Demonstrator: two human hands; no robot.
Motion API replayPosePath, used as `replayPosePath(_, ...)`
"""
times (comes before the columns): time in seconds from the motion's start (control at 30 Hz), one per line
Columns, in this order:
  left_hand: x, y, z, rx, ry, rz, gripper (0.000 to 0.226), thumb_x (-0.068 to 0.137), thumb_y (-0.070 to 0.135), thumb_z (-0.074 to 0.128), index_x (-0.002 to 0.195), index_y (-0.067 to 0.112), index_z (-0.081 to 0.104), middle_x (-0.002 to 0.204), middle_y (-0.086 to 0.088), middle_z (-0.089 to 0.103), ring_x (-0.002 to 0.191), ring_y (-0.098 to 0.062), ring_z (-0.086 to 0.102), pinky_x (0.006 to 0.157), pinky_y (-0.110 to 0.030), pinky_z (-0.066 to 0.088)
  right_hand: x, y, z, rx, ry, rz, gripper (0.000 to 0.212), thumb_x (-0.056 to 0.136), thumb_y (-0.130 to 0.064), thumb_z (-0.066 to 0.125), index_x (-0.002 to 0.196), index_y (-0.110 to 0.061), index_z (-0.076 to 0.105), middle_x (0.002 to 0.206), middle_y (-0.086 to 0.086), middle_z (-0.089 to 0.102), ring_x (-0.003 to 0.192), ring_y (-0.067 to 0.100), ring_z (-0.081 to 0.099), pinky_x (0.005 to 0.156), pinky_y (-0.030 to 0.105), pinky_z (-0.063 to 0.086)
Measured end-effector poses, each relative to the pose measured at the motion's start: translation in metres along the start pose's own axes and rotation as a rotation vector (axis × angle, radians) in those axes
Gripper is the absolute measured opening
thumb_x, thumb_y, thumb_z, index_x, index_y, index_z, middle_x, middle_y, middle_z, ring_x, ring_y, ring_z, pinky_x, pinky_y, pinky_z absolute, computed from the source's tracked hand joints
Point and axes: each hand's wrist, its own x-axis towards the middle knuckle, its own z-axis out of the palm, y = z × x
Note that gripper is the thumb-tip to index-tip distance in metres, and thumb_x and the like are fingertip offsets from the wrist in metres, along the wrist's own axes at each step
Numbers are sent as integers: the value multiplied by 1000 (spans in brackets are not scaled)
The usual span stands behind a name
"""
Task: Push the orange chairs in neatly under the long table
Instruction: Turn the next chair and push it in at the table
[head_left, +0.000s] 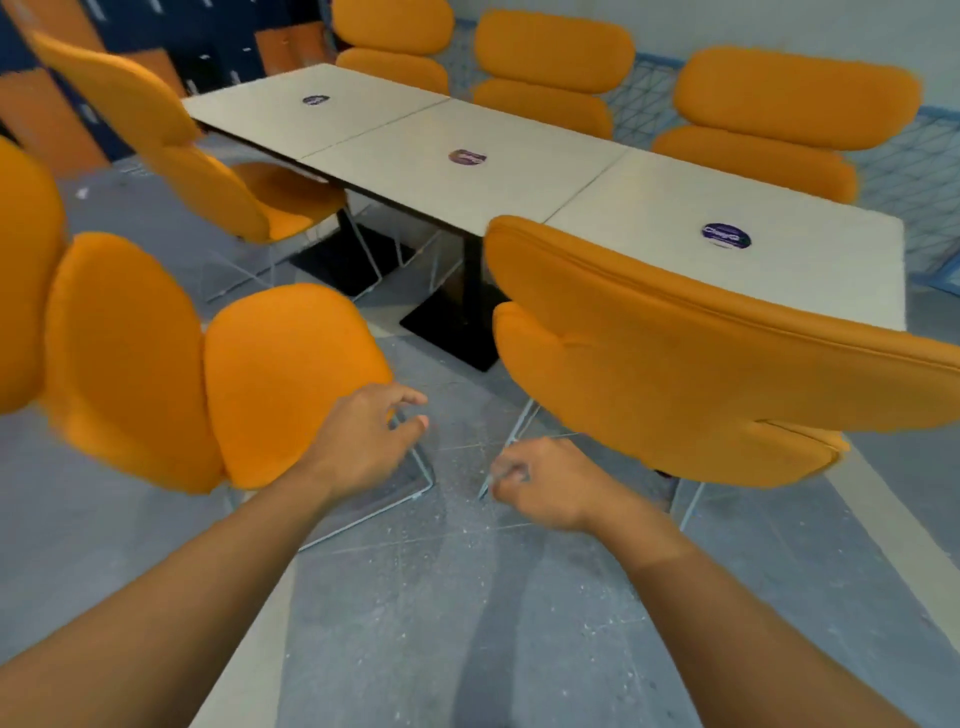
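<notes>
A long white table (519, 171) runs from the far left to the near right. An orange chair (701, 364) stands pushed in at its near right end, back toward me. Another orange chair (218, 379) stands pulled out at my left, turned sideways, its seat facing the gap. A third chair (208, 171) stands farther left, partly under the table. My left hand (363, 436) hovers by the front edge of the pulled-out chair's seat, fingers loosely curled, holding nothing. My right hand (540, 483) hangs low beside the near chair's wire leg, fingers loosely curled, empty.
Three orange chairs (550, 67) line the table's far side against a blue wire-mesh wall (914, 171). Black table pedestals (457, 322) stand on the grey floor between the chairs. Round purple stickers (725, 235) mark each tabletop. Blue and orange lockers (62, 104) fill the far left.
</notes>
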Motion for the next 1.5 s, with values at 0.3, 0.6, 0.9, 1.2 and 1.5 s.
replayPosePath(0.3,-127,-169,-103,-42,74,-112,23,93,29,62,115,21,66,123,0,64,112,-11,55,87,-23,37,-17,-155,130,-58,-104,-57,36,98,-39,60,128,-20,64,137,6,59,122,25,57,102,45,48)
replayPosePath(0.6,-195,-261,-217,16,234,-138,29,94,31,61,120,20,65,122,2,65,117,-17,57,96,-28,39,-2,-282,200,-173,-131,-188,51,96,-46,61,141,-23,53,147,4,51,131,25,51,106,46,45)
replayPosePath(0.9,-170,-320,-312,104,405,-133,28,93,32,60,119,22,67,121,1,67,118,-19,58,96,-36,42,65,-374,199,-145,-34,-264,63,97,-45,61,152,-23,38,158,2,37,144,27,37,111,43,37)
replayPosePath(1.2,-52,-388,-393,24,520,-126,43,97,43,48,137,26,51,133,0,58,118,-14,52,96,-34,41,186,-472,187,39,61,-305,68,99,-59,48,156,-28,27,161,-1,32,146,26,34,111,48,38)
replayPosePath(1.5,59,-420,-456,3,465,-88,52,97,50,43,146,31,41,151,1,41,137,-23,40,105,-43,37,278,-551,174,222,6,-289,72,95,-67,46,155,-29,33,159,-4,35,144,18,37,106,39,41)
